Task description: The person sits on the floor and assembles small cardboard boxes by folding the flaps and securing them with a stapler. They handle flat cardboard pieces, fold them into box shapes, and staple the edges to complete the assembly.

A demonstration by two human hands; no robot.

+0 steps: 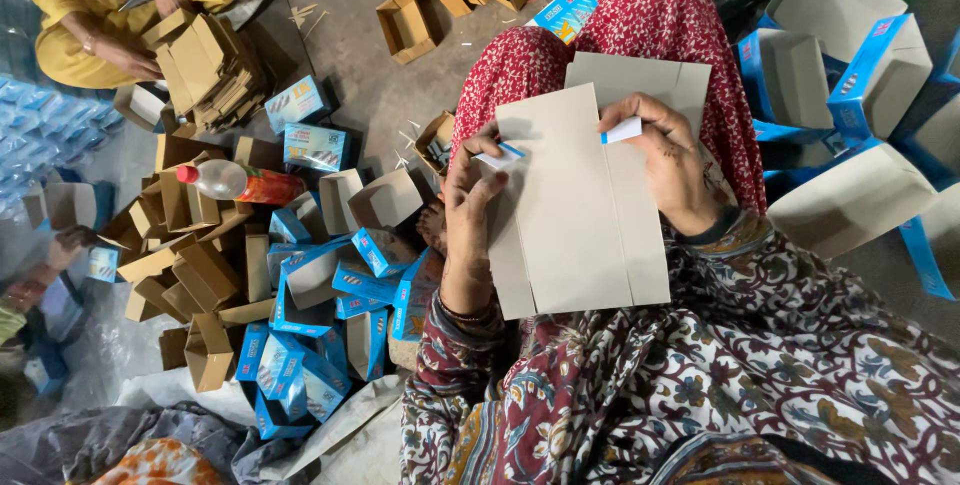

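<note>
1. The left hand (468, 207) and right hand (668, 160) hold one flat grey card blank (580, 215) at the centre of the frame, over the lap in red patterned cloth (650, 20).
2. Left grip: closed on the blank's left edge, thumb on the grey face beside a small blue-and-white tab (498, 156).
3. Right grip: closed on the upper right of the blank, fingers curled over a second tab (622, 131) at its top edge.
4. The blank lies unfolded, plain side up, with its crease lines running down it; no wall stands yet.
5. Judged from this, the step in hand is the start of folding: the blank is held square and the tabs are under the fingers.
6. The next move would call for bending the panels along the creases while both hands keep the edges lined up, so that the tabs meet their slots.
7. At left on the floor (350, 65) lie folded blue boxes (300, 345), brown card pieces (190, 275) and a bottle (240, 182).
8. At upper left, another person's hand (125, 53) rests on a brown stack (205, 70).
9. Larger open boxes (850, 75) stand at upper right.
</note>
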